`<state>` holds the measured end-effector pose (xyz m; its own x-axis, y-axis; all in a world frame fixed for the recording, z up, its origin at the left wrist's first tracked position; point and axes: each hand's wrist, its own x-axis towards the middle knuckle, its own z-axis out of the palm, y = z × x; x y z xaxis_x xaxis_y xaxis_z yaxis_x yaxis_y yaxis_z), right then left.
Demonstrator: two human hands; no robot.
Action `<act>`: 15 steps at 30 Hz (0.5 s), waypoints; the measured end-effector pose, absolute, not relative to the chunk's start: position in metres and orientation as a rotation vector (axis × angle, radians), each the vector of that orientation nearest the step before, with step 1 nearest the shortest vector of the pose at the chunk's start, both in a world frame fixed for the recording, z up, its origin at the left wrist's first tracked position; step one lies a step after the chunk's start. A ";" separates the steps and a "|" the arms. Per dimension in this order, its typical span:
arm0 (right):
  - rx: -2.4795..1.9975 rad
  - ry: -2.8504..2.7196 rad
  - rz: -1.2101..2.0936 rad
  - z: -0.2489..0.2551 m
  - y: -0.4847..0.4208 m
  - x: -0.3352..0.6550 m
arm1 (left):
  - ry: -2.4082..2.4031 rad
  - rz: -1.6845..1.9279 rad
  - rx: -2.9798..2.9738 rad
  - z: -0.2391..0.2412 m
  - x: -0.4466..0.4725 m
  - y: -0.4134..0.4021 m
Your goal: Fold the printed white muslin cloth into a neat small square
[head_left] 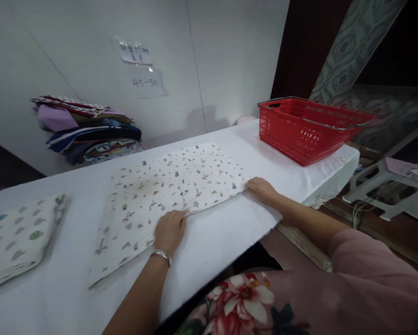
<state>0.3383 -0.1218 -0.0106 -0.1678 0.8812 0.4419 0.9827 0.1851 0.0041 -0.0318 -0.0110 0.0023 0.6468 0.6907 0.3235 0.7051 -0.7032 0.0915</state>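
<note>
A white cloth printed with small grey and brown motifs (pixel 174 179) lies folded into a long, flat rectangle on the table. Along its near edge, about midway, my left hand (pixel 170 229) is closed, the thumb side at the layered edge; a silver bracelet circles that wrist. My right hand (pixel 262 190) pinches the cloth's near right corner, its thumb tucked underneath and partly hidden. At the far left lies another folded printed cloth (pixel 18 237) with larger grey and green shapes, apart from both hands.
A red plastic basket (pixel 300 139) stands at the table's right end. Several folded fabrics (pixel 90 128) are stacked at the back left against the white wall. The white-covered table (pixel 226 237) ends just before my body. A plastic stool (pixel 397 179) stands at right.
</note>
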 end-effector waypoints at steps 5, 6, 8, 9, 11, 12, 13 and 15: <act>-1.826 -2.109 -0.329 -0.006 -0.131 0.354 | -1.223 -0.512 -2.837 0.004 -0.031 -0.012; -1.833 -2.113 -0.302 -0.005 -0.131 0.354 | -1.224 -0.514 -2.839 0.004 -0.031 -0.012; -1.855 -2.124 -0.257 -0.001 -0.133 0.353 | -1.224 -0.516 -2.842 0.005 -0.032 -0.012; -1.867 -2.129 -0.239 0.001 -0.133 0.351 | -1.224 -0.514 -2.845 0.005 -0.032 -0.012; -1.887 -2.131 -0.203 0.004 -0.133 0.350 | -1.229 -0.511 -2.851 0.006 -0.033 -0.012; -1.895 -2.128 -0.184 0.005 -0.133 0.349 | -1.232 -0.512 -2.854 0.006 -0.033 -0.013; -1.903 -2.123 -0.167 0.006 -0.133 0.349 | -1.233 -0.515 -2.855 0.005 -0.033 -0.013; -1.917 -2.122 -0.137 0.008 -0.132 0.350 | -1.236 -0.530 -2.851 0.005 -0.033 -0.013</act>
<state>0.3496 -0.1321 0.0079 -0.0822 0.9602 0.2668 0.9866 0.1162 -0.1144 -0.0330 -0.0128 0.0053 0.6361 0.7109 0.3002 0.7073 -0.6926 0.1414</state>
